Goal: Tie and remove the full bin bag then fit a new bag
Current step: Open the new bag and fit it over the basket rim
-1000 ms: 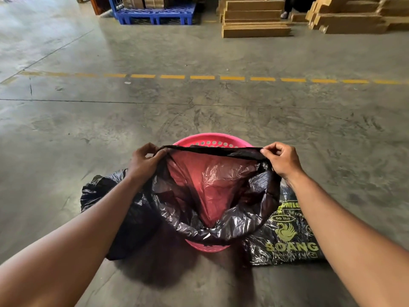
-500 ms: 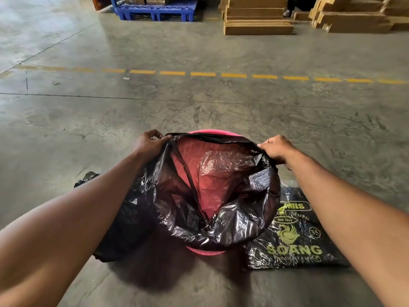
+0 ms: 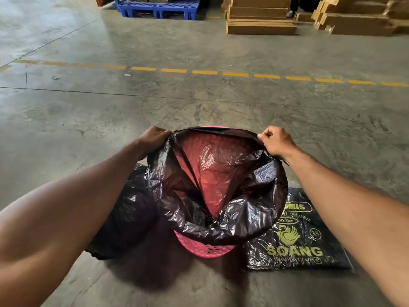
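1. Head view: the left hand (image 3: 155,138) and right hand (image 3: 276,141) each pinch the new bag (image 3: 221,185) at its far rim, stretching the mouth wide, likely to fold it over the pink bin (image 3: 205,249), which it already lines.
2. The full bag (image 3: 130,209) lies left of the bin, mostly hidden by the left forearm; its knot isn't visible. The bag pack (image 3: 298,240) lies right, print partly covered.

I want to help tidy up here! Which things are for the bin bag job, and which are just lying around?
For the job:
left hand and right hand, both gripping the new bag
pink bin
full bag on the floor
pack of bags

Just lying about:
blue pallet
cardboard stacks
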Motion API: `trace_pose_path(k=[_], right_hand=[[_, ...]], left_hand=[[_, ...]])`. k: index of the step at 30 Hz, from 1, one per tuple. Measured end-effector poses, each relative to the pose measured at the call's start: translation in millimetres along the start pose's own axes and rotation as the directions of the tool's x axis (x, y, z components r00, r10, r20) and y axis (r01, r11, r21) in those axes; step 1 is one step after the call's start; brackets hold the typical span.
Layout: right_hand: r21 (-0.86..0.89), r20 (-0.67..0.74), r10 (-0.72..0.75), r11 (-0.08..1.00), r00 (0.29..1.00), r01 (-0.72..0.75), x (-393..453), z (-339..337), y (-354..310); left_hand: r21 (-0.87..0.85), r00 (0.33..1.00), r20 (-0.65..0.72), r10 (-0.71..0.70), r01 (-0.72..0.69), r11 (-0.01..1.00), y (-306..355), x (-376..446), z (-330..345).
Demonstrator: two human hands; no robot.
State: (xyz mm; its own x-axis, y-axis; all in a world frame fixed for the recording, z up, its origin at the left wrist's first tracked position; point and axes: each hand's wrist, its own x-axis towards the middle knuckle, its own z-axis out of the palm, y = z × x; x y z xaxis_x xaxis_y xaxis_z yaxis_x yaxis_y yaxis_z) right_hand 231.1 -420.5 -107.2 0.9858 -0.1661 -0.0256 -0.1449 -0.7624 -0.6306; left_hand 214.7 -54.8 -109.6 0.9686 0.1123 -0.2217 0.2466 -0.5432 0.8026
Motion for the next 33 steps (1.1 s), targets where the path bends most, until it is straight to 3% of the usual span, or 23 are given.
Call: trace_pose_path(k=[3,6,9,14,21,25,29,31,33], right_hand=[[0.042,-0.005,-0.059,0.997,0.998,0.06,0,4,2],[0.148,0.144,0.056,0.986,0.988,-0.078,-3,5,4],[0.147,0.243,0.149,0.971,0.959,-0.188,-3,11,4],[0.205,0.22,0.317,0.91,0.923,-0.361,0,23,3],[0.329,0.196,0.381,0.843,0.904,-0.426,-15,19,5],[0.482,0.207,0.319,0.79,0.925,-0.38,-31,8,12],[0.409,-0.005,0.288,0.875,0.958,-0.261,-68,-9,24],[0.386,-0.013,0.268,0.89,0.963,-0.243,-96,-13,28],[0.326,0.021,0.227,0.919,0.974,-0.222,-124,-18,27]], left_hand=[[-0.099,0.999,-0.033,0.04,-0.043,0.994,-4,-3,2],[-0.162,1.0,0.018,0.011,-0.008,0.987,-8,-8,-1],[-0.122,0.993,0.091,-0.079,0.09,0.988,-4,-15,-4],[-0.105,0.944,0.176,-0.278,0.299,0.948,3,-22,-2],[-0.059,0.887,0.241,-0.395,0.42,0.906,6,-37,-3],[-0.226,0.941,0.022,-0.339,0.335,0.915,4,-39,-1],[-0.302,0.964,-0.239,-0.112,0.036,0.953,-17,-51,-11],[-0.237,0.975,-0.221,-0.014,-0.039,0.971,-25,-76,-14],[-0.129,0.996,-0.083,0.029,-0.039,0.991,-35,-101,-15]])
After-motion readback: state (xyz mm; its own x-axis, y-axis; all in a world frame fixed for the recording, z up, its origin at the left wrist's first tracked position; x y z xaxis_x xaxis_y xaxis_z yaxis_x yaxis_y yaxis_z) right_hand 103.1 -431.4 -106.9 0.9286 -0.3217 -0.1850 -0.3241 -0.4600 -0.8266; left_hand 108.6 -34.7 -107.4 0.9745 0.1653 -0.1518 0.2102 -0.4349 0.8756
